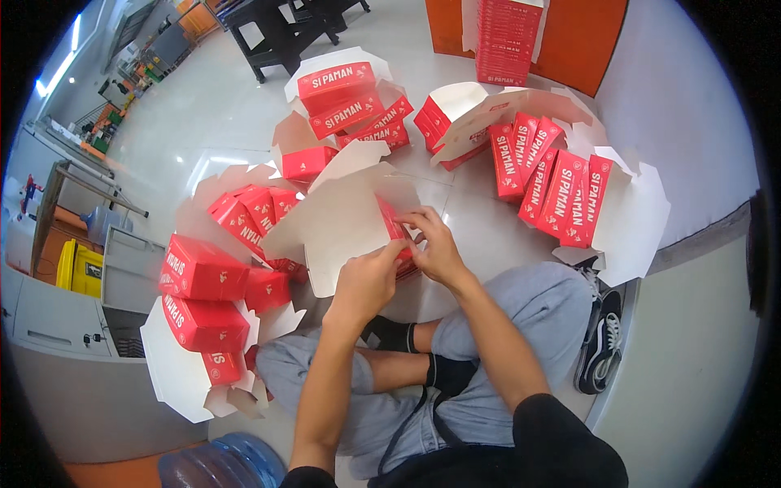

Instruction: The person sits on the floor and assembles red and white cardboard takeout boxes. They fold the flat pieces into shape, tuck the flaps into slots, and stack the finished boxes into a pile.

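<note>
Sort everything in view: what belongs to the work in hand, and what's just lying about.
Part of the work, it seems:
- open red-and-white box, in the left hand and right hand
- left pile of boxes
- back pile of boxes
- right pile of boxes

Lying about:
- black shoes
- blue bottle
- yellow bin

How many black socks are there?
2. One sock is below the left hand; the other sock is lower and to the right, nearer the lap.
</note>
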`<state>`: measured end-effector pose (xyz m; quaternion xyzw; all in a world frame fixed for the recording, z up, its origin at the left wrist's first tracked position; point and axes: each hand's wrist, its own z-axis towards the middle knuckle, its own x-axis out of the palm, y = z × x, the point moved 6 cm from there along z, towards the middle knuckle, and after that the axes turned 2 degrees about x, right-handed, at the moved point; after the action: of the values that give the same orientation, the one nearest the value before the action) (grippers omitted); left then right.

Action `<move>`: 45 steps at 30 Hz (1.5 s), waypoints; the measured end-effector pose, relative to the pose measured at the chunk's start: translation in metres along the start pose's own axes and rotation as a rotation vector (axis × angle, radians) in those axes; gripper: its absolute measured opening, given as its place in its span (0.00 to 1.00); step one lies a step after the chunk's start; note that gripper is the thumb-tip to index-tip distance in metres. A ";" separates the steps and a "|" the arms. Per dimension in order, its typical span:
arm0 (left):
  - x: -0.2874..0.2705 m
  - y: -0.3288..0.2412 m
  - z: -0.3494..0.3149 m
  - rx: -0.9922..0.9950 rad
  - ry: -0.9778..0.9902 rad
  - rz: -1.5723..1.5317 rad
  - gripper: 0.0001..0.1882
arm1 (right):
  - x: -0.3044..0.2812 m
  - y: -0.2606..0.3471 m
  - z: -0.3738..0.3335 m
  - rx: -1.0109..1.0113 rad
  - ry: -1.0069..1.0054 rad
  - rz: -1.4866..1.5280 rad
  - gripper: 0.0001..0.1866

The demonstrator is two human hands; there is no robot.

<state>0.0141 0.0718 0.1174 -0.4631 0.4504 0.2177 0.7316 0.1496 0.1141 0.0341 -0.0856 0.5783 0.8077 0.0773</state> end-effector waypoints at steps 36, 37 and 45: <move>0.010 0.020 0.043 0.325 -0.018 0.427 0.11 | -0.011 -0.029 0.004 0.202 -0.027 -0.189 0.15; 0.010 0.020 0.041 0.333 -0.040 0.408 0.09 | -0.011 -0.028 0.005 0.188 -0.038 -0.205 0.15; 0.015 0.016 0.028 0.323 0.014 0.381 0.10 | -0.008 -0.018 0.008 0.123 -0.140 -0.450 0.09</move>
<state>0.0222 0.1030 0.1017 -0.2483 0.5633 0.2735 0.7390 0.1615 0.1271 0.0215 -0.1511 0.5860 0.7374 0.3001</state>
